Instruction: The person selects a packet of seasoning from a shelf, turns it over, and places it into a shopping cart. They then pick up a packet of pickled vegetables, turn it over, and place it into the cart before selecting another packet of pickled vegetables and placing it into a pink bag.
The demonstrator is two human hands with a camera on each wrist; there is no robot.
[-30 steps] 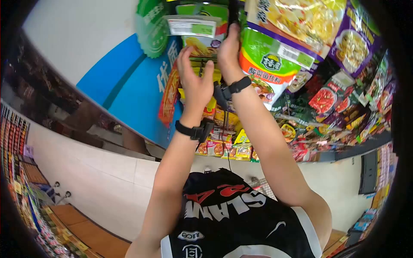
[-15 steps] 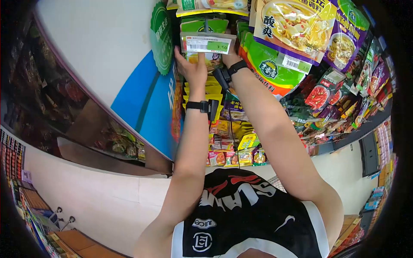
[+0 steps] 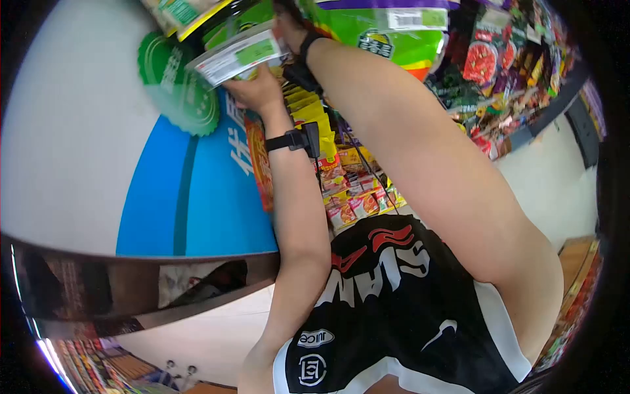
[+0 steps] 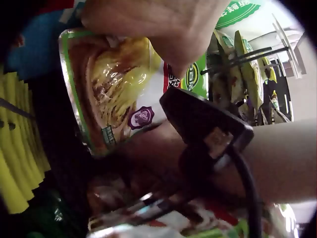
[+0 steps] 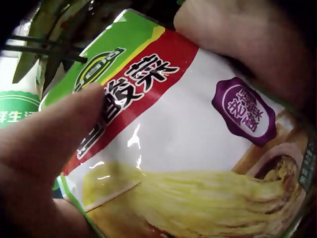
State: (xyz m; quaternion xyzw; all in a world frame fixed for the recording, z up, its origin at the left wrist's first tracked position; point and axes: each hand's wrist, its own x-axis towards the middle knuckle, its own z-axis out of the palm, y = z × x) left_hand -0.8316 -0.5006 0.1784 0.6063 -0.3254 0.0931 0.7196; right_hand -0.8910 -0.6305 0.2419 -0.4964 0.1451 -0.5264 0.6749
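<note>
A green, red and white food packet fills most of the right wrist view. The left hand pinches its side, the thumb on the front over the printed characters; that hand shows at the top of the left wrist view. At the packet's opposite edge, the right hand grips it, seen large at upper right in the right wrist view. A metal hook ends by the packet's green top; whether the packet hangs on it cannot be told. In the head view a price tag partly covers the packet.
Yellow packets hang in a row below the hands. Larger green and purple pouches are to the right. On the left stands a white and blue panel with a round green sign. More packets hang behind the hook.
The head view has turned and shifted, so the hands and price tag sit higher and further left. The left hand's fingers, spread earlier, are now mostly behind the tag.
</note>
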